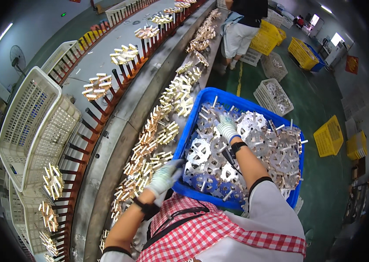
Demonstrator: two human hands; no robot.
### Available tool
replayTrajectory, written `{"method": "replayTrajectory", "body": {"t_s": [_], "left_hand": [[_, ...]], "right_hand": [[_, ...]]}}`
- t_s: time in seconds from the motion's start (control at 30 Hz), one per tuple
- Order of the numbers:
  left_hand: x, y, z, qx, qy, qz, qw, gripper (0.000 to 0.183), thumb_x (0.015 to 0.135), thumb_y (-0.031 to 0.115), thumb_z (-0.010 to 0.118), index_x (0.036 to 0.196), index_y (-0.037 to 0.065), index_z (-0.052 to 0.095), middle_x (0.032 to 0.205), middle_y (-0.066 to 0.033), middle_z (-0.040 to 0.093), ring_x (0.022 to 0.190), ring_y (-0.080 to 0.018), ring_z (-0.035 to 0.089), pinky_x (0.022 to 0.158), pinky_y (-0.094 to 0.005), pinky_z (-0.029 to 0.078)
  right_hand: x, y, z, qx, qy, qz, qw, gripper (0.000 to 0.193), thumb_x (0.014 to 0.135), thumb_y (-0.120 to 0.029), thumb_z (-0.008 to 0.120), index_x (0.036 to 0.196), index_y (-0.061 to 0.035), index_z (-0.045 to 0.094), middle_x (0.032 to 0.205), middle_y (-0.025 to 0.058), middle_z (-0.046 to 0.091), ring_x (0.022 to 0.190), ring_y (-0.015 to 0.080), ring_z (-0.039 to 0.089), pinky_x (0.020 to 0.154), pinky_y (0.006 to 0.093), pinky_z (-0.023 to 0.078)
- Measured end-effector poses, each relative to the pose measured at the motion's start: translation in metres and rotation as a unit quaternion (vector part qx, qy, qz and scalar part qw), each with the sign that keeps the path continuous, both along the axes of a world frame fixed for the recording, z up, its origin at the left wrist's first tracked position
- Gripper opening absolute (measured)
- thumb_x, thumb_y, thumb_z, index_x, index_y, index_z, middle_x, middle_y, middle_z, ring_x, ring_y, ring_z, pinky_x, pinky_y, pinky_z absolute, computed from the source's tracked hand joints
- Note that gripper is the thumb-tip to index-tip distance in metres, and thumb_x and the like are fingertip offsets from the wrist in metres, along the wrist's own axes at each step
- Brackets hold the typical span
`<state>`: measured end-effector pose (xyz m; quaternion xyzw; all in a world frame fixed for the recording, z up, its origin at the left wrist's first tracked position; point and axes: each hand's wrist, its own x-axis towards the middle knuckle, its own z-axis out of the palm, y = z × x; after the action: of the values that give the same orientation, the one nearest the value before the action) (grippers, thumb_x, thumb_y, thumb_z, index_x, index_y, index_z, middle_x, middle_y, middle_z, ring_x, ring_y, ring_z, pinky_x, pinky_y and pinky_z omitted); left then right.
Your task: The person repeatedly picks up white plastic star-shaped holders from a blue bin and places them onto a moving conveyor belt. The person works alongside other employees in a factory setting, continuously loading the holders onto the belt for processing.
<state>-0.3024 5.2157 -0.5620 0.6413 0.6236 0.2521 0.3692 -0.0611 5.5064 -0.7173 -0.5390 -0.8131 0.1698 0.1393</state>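
A blue plastic bin point(244, 95) in front of me is heaped with silvery flat metal discs point(199, 150) with cut-outs and short rods sticking out. My right hand point(227, 126), in a white and green striped glove, reaches into the bin's far left part and touches the discs; its fingertips are lost among them. My left hand point(164, 177), gloved too, hovers beside the bin's near left corner, next to the parts on the ledge, its fingers smeared by motion. Brassy and coppery rod-studded parts point(149, 131) lie piled along the metal ledge left of the bin.
A curved conveyor with upright dark pegs point(93, 115) runs along the left, some carrying rod-studded parts point(97, 86). White crates point(29, 126) stand inside its curve. A co-worker point(242, 26) stands at the far end. White and yellow crates point(329, 136) sit on the green floor to the right.
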Motion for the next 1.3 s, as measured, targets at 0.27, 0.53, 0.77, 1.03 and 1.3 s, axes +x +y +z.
{"method": "replayTrajectory", "body": {"t_s": [0.27, 0.53, 0.77, 1.03, 1.3], "left_hand": [[0.060, 0.122, -0.128, -0.052, 0.266, 0.007, 0.963, 0.032, 0.093, 0.023, 0.049, 0.108, 0.003, 0.069, 0.096, -0.0215, 0.071, 0.090, -0.0362, 0.070, 0.077, -0.0468, 0.055], [0.060, 0.153, -0.169, -0.171, 0.261, 0.028, 0.950, 0.033, 0.089, 0.015, 0.057, 0.121, 0.008, 0.065, 0.096, -0.0172, 0.072, 0.085, -0.0321, 0.072, 0.071, -0.0435, 0.057], [0.067, 0.155, -0.137, -0.162, 0.241, 0.009, 0.957, 0.028, 0.092, 0.015, 0.051, 0.113, 0.004, 0.066, 0.087, -0.0176, 0.071, 0.077, -0.0315, 0.072, 0.064, -0.0455, 0.057], [0.053, 0.149, -0.131, -0.132, 0.100, 0.168, 0.972, 0.027, 0.094, 0.025, 0.050, 0.108, 0.007, 0.065, 0.097, -0.0202, 0.069, 0.091, -0.0359, 0.068, 0.077, -0.0470, 0.052], [-0.015, 0.114, -0.100, -0.072, -0.323, 0.232, 0.915, 0.033, 0.098, 0.035, 0.056, 0.118, 0.009, 0.057, 0.110, -0.0094, 0.066, 0.100, -0.0212, 0.063, 0.083, -0.0385, 0.052]], "right_hand": [[-0.029, 0.105, -0.019, 0.077, -0.078, 0.064, 0.992, 0.047, 0.089, -0.037, 0.056, 0.130, -0.0125, 0.057, 0.138, 0.0177, 0.052, 0.122, 0.0374, 0.053, 0.098, 0.0485, 0.044], [-0.066, 0.148, -0.059, 0.066, -0.296, 0.135, 0.943, 0.028, 0.087, -0.026, 0.059, 0.113, -0.0163, 0.068, 0.125, 0.0076, 0.057, 0.117, 0.0278, 0.052, 0.094, 0.0448, 0.042], [-0.049, 0.167, -0.056, -0.040, -0.445, 0.110, 0.888, 0.027, 0.091, -0.024, 0.058, 0.112, -0.0177, 0.072, 0.121, 0.0058, 0.067, 0.111, 0.0220, 0.065, 0.083, 0.0363, 0.053], [0.004, 0.156, -0.006, -0.019, -0.263, 0.109, 0.958, 0.024, 0.084, -0.019, 0.061, 0.105, -0.0136, 0.073, 0.105, 0.0159, 0.070, 0.099, 0.0309, 0.068, 0.085, 0.0429, 0.054], [0.068, 0.080, 0.010, -0.305, 0.510, -0.087, 0.799, 0.025, 0.094, -0.019, 0.062, 0.115, -0.0064, 0.061, 0.091, 0.0041, 0.065, 0.079, 0.0150, 0.060, 0.073, 0.0311, 0.051]]}}
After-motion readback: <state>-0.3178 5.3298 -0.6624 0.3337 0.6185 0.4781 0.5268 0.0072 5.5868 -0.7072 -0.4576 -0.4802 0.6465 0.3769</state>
